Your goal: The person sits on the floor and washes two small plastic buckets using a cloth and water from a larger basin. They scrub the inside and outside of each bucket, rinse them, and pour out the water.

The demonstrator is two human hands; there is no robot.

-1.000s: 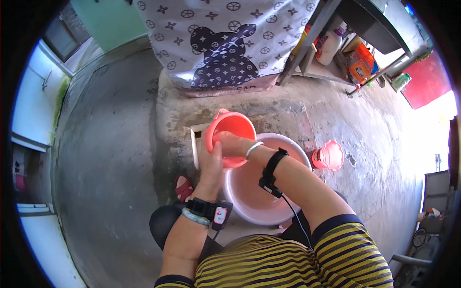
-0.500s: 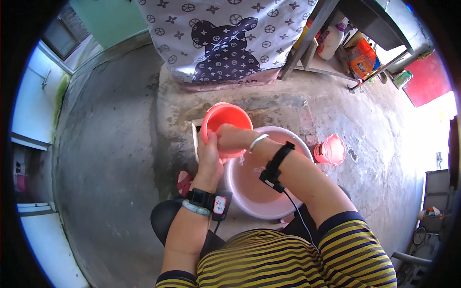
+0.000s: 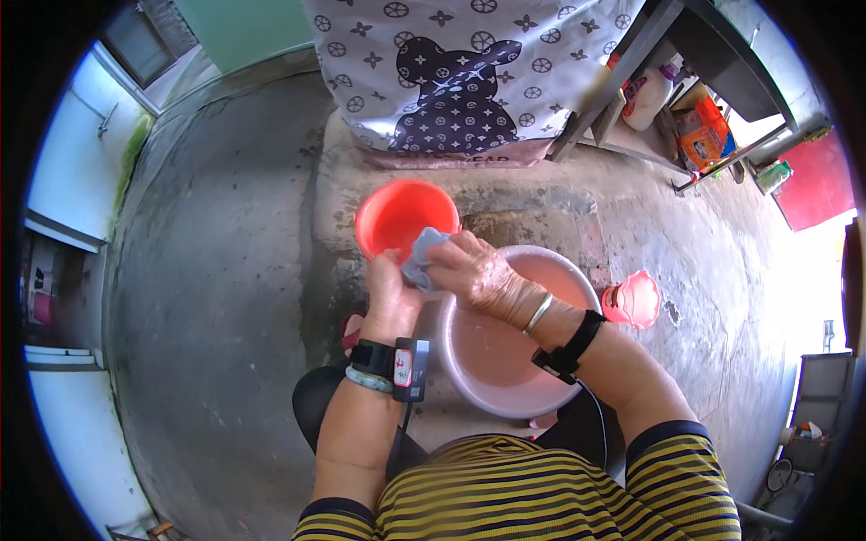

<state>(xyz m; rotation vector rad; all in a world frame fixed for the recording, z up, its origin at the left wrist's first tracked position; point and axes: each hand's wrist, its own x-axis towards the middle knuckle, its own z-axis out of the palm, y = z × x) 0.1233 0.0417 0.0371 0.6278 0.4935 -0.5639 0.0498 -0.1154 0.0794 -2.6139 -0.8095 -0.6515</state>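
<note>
A red-orange plastic bucket (image 3: 406, 215) is tilted so that its open mouth faces up toward me. My left hand (image 3: 391, 287) grips its near rim, thumb on the inside edge. Pinched in the fingers of my right hand (image 3: 474, 272) is a crumpled grey-blue cloth (image 3: 422, 255), pressed over the near right part of the rim. Just to the right and closer to me, a wide pale pink basin (image 3: 447, 353) holds water, and my right wrist passes above it. The cloth and hands hide the bucket's near outer wall.
A small pink scalloped-rim container (image 3: 637, 299) stands on the concrete floor right of the basin. Beyond the bucket hangs a patterned cloth cover (image 3: 460, 99). A metal rack (image 3: 622, 149) at the far right holds a detergent bottle (image 3: 648, 97) and an orange packet (image 3: 702, 133).
My right hand has come out of the bucket and now works at its near rim, with the cloth in view. The bucket's mouth shows more fully. The whole view has shifted slightly.
</note>
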